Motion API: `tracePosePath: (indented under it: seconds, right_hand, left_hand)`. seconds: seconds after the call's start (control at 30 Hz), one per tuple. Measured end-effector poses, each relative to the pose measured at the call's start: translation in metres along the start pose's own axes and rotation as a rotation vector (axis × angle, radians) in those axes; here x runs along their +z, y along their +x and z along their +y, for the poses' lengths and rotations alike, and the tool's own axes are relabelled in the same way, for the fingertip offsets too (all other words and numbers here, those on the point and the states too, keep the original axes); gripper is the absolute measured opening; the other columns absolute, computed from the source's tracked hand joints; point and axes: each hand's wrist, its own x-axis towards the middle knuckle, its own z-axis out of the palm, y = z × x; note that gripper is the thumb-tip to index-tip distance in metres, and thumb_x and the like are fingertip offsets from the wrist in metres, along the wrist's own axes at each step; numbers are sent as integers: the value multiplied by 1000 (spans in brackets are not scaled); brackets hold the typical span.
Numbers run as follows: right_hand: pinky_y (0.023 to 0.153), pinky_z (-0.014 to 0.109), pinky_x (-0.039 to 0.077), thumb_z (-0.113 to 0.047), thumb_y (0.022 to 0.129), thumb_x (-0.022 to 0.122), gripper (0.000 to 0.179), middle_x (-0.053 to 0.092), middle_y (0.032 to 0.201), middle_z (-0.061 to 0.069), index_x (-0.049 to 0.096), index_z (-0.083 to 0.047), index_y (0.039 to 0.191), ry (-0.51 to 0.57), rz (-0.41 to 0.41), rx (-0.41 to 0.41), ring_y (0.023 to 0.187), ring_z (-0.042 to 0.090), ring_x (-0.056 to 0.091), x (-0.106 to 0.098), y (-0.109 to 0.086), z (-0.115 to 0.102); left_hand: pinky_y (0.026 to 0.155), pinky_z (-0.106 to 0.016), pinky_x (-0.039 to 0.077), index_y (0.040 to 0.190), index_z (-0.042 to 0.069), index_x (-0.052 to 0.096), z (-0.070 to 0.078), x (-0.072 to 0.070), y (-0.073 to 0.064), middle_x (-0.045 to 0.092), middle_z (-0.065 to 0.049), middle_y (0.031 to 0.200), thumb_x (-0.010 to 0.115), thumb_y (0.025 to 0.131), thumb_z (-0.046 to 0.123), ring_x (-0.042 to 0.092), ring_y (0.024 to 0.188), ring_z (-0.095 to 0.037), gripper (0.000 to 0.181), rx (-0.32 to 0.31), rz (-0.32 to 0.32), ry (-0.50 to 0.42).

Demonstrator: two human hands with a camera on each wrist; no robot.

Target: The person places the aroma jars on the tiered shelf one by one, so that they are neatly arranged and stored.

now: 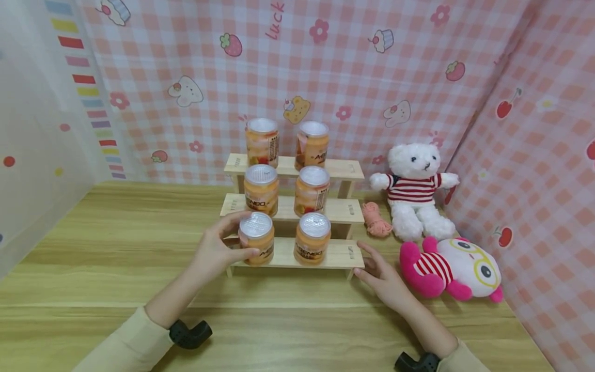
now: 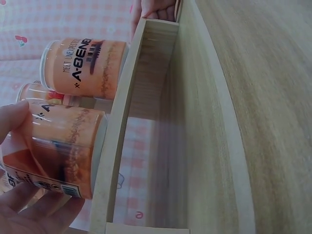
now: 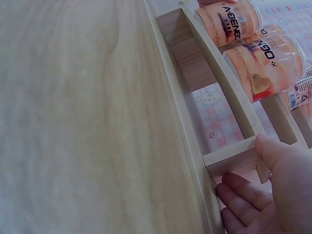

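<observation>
A three-step wooden display rack [image 1: 283, 254] carries several orange cans with silvery lids, two on each step. On the lowest step's left, my left hand [image 1: 222, 247] grips a can [image 1: 266, 251] between thumb and fingers; the left wrist view shows its base at the step's surface, slightly tilted relative to the rack edge. Beside it stands another can [image 1: 311, 248], untouched. My right hand [image 1: 383, 279] rests against the rack's right end, thumb [image 3: 273, 150] touching the step's corner. Its other fingers [image 3: 243, 195] extend loosely beside the end leg, holding no can.
Right of the rack sit a pink yarn bundle [image 1: 375, 219], a white teddy bear [image 1: 413, 188] in a striped shirt and a pink plush toy [image 1: 448, 268] lying sideways. Checked cloth [image 1: 353, 67] hangs behind. Wood-grain tabletop [image 1: 116, 248] spreads around the rack.
</observation>
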Motion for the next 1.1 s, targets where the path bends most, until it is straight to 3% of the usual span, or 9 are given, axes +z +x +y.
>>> tracePosePath:
  seconds: [0.37,0.83,1.1]
  right_hand:
    - [89,25,46,-9,95,60,62,57,125,26,30,-10,149,-15,7,4,116,35,54,-1,1,-1]
    - [88,24,46,-9,95,60,62,57,124,26,29,-8,149,-9,-1,3,114,35,55,-1,2,0]
    - [88,24,46,-8,95,60,63,57,124,27,28,-6,149,-6,-1,2,115,35,55,0,1,0]
  left_hand:
    - [88,-42,50,136,7,47,3,1,1,52,-16,129,82,73,1,52,115,-30,72,0,-46,9]
    - [91,-44,47,136,8,46,10,5,-1,50,-13,128,82,74,4,51,113,-28,72,-22,-36,22]
    - [85,-42,51,138,9,43,11,3,-2,51,-15,127,82,74,4,54,109,-31,74,-32,-57,10]
